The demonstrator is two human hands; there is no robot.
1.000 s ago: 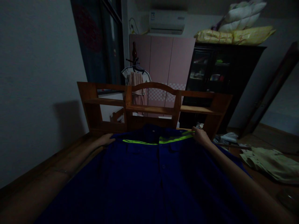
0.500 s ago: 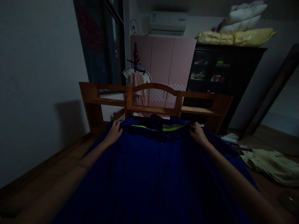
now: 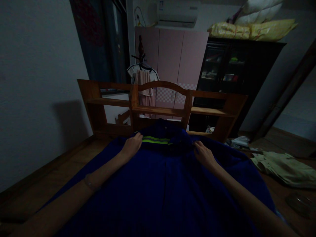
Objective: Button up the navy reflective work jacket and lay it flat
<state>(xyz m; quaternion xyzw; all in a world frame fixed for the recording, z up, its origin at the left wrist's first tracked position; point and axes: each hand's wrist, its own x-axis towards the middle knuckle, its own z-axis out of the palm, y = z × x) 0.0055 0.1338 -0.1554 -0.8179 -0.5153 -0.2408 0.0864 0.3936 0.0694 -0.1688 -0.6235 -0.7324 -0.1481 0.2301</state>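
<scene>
A dark blue work shirt (image 3: 163, 184) with a bright yellow-green reflective stripe (image 3: 155, 140) lies spread in front of me on a wooden surface. My left hand (image 3: 132, 146) grips the cloth just left of the stripe, near the collar. My right hand (image 3: 203, 155) rests on the shirt to the right of the collar with its fingers curled into the fabric. Both forearms stretch out over the shirt.
A wooden headboard with shelves (image 3: 160, 110) stands just behind the shirt. A pale green garment (image 3: 283, 168) lies crumpled at the right. Behind are a pink wardrobe (image 3: 172, 62), a dark glass cabinet (image 3: 232, 72) with bedding on top, and clothes on a hanger (image 3: 143, 77).
Both hands have moved inward toward the collar from the shirt's shoulders, drawing the cloth together. The stripe now shows as a shorter band between them.
</scene>
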